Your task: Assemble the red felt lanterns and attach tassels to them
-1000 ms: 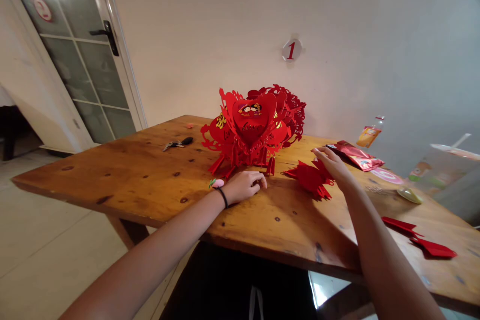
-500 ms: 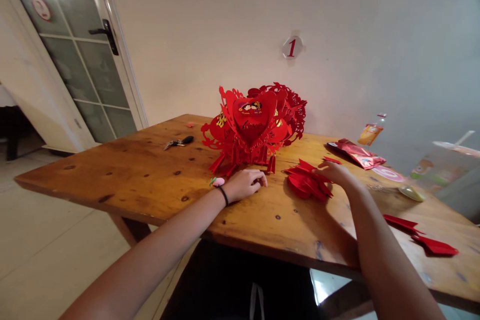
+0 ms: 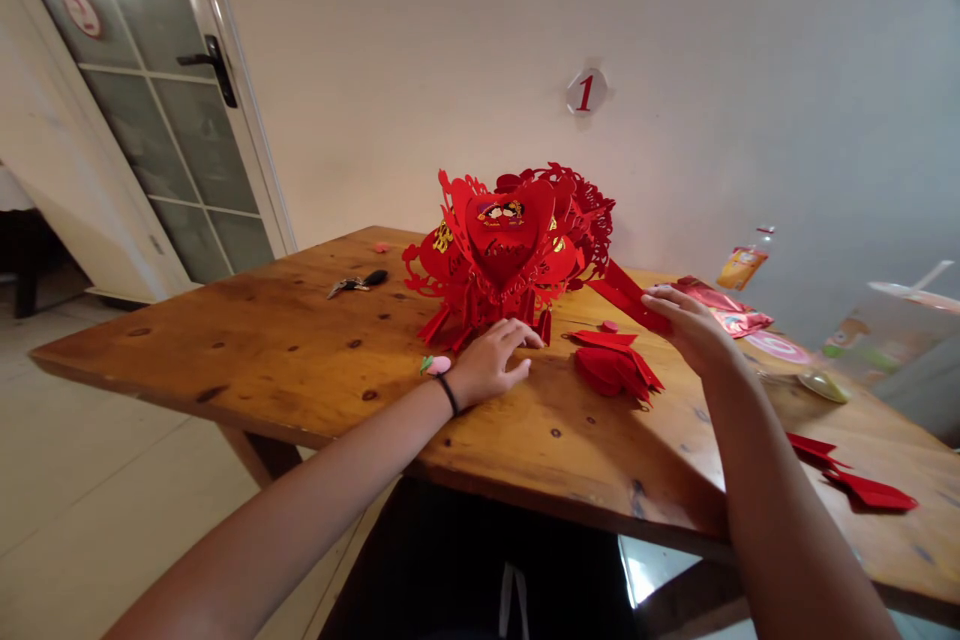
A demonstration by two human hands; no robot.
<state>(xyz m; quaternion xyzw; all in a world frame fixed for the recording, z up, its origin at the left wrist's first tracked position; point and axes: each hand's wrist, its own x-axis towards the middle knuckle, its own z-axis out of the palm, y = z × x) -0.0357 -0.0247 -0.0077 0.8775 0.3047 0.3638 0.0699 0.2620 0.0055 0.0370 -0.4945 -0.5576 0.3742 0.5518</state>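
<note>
My right hand [image 3: 686, 322] grips a long red paper piece [image 3: 630, 296], raised off the table and slanting toward the back left. A small pile of folded red paper pieces [image 3: 611, 370] lies just below it. My left hand [image 3: 499, 360] holds nothing; its fingers are apart, near the base of a large red paper-cut ornament [image 3: 504, 235]. The ornament stands upright, with a heart front and gold details. Two more red pieces [image 3: 874, 492] lie at the right, beside my right forearm.
Keys [image 3: 356, 284] lie on the wooden table [image 3: 255, 340] at the left. Toward the right are a shiny red packet [image 3: 739, 318], a bottle [image 3: 750, 260], a round lid [image 3: 823, 386] and a clear cup [image 3: 892, 330]. A wall stands behind the table.
My right hand has lifted a red paper piece from the pile and moved slightly up and right. The fingers of my left hand have spread, and the hand has shifted slightly.
</note>
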